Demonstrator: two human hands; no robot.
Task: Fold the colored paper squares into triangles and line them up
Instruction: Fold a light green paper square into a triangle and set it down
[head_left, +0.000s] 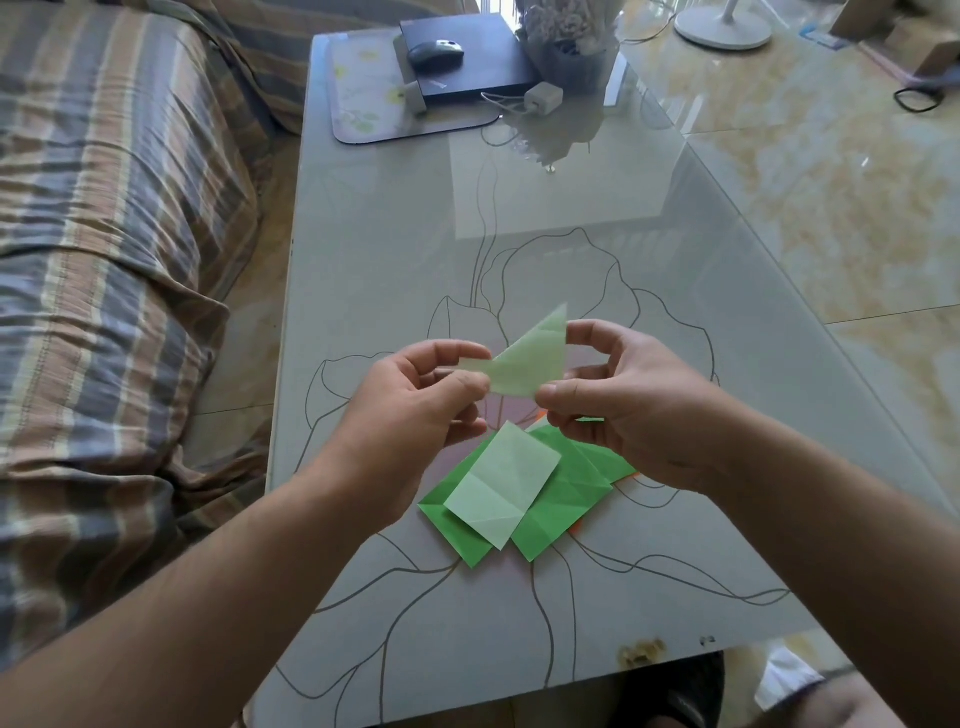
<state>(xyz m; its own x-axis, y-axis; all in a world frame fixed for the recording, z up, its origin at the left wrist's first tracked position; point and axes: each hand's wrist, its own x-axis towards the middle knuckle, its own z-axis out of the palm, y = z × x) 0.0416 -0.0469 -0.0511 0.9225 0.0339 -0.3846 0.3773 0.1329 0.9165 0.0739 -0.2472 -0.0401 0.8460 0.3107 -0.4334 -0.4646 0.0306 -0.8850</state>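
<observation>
Up above the middle of the glass table (363, 249), both hands held one pale green paper (524, 358) in the air, left hand (426, 395) pinching its left tip, right hand (623, 400) pinching the right edge. Below them sat a pile (545, 499): one pale sheet on at least two bright green ones, orange peeking out. Far half of the table was mostly open, pile well in from both side edges.
</observation>
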